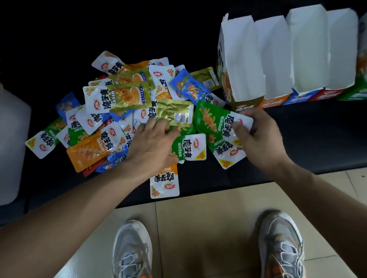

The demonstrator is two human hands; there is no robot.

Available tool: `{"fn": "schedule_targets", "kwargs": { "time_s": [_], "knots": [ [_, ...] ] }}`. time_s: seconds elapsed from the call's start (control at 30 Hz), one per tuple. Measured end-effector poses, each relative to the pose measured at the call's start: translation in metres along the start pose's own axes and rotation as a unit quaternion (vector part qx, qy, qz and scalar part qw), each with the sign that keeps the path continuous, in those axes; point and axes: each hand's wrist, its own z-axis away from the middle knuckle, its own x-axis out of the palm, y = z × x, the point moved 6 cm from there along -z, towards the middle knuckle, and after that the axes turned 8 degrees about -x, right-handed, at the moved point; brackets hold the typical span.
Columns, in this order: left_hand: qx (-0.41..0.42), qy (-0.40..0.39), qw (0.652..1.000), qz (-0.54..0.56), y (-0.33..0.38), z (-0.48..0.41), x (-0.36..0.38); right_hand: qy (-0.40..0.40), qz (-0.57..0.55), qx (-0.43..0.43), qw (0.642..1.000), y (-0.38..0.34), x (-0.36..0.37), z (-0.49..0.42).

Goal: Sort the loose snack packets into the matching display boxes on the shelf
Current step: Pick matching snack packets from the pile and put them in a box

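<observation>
A heap of loose snack packets (pixel 116 106) in green, gold, blue, orange and red lies on the dark shelf (pixel 304 140). My right hand (pixel 260 138) is shut on two stacked green packets (pixel 212 123), held at their white ends just in front of the boxes. My left hand (pixel 155 144) lies palm down on the heap, its fingers closing on another green packet (pixel 188 148). A row of open display boxes (pixel 287 57) stands at the back right, with gold, orange, blue, red and green fronts and tall white flaps.
A pale translucent container (pixel 5 143) stands at the left end of the shelf. One orange packet (pixel 166 182) hangs over the shelf's front edge. Below are a tiled floor (pixel 205 234) and my two grey sneakers (pixel 131 254).
</observation>
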Motion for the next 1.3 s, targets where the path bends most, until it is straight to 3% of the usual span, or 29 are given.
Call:
{"fn": "schedule_targets", "kwargs": {
  "time_s": [0.1, 0.2, 0.3, 0.4, 0.47, 0.57, 0.67, 0.8, 0.87, 1.07, 1.3],
  "knots": [
    [-0.098, -0.019, 0.978, 0.183, -0.018, -0.002, -0.006, -0.002, -0.032, 0.011, 0.999, 0.001, 0.002, -0.001],
    [-0.211, -0.058, 0.882, 0.418, -0.042, -0.004, -0.001, -0.004, -0.073, 0.037, 0.997, 0.004, 0.001, 0.001],
    [-0.214, -0.038, 0.850, 0.479, -0.047, -0.006, -0.011, -0.069, -0.047, 0.014, 0.996, -0.002, 0.002, -0.001],
    [-0.181, -0.112, 0.815, 0.538, -0.019, -0.003, -0.010, -0.144, -0.029, -0.005, 0.989, -0.014, 0.014, 0.001],
    [-0.158, -0.170, 0.796, 0.560, 0.002, 0.002, -0.005, -0.141, -0.033, -0.002, 0.989, -0.021, 0.025, 0.004],
    [-0.135, -0.222, 0.828, 0.497, 0.025, 0.011, 0.009, -0.063, -0.018, 0.011, 0.998, -0.027, 0.031, 0.005],
    [-0.148, -0.206, 0.846, 0.470, 0.020, 0.013, 0.017, -0.015, 0.083, 0.008, 0.996, -0.017, 0.024, 0.004],
    [-0.218, -0.168, 0.813, 0.514, -0.015, 0.010, 0.019, -0.170, 0.325, 0.048, 0.929, 0.018, 0.034, 0.013],
    [-0.240, -0.147, 0.804, 0.524, -0.024, 0.008, 0.020, -0.177, 0.354, 0.056, 0.916, 0.023, 0.037, 0.018],
    [-0.291, -0.064, 0.783, 0.546, -0.045, 0.006, 0.025, -0.178, 0.087, 0.047, 0.979, 0.017, 0.032, 0.023],
    [-0.258, -0.010, 0.800, 0.542, -0.041, 0.009, 0.005, -0.237, -0.019, 0.012, 0.971, 0.000, 0.006, 0.015]
  ]
}}
